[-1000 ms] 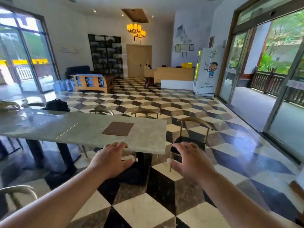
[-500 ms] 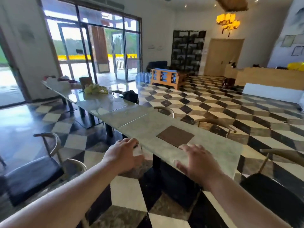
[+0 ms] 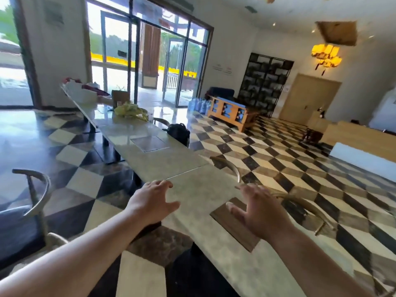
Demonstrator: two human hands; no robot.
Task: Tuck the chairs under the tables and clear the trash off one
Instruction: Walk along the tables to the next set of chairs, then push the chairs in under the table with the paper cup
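Note:
A long row of pale stone tables runs from the near right to the far left. My left hand hovers open at the near table's left edge. Over a brown inlay in the tabletop, my right hand is spread open and holds nothing. A chair with a curved wooden back stands pulled out on the left. Two more chair backs show along the table's right side. Yellow-green trash and bags lie on the far tables.
A black bag sits on a chair at the table's right side. Beyond it stand blue water bottles, a wooden bench and a reception counter. Checkered floor spreads on both sides. Glass doors fill the far wall.
My view has swung left and moved closer along the table row. Both hands stay open and now hover over the near tabletop, the right one above the brown inlay.

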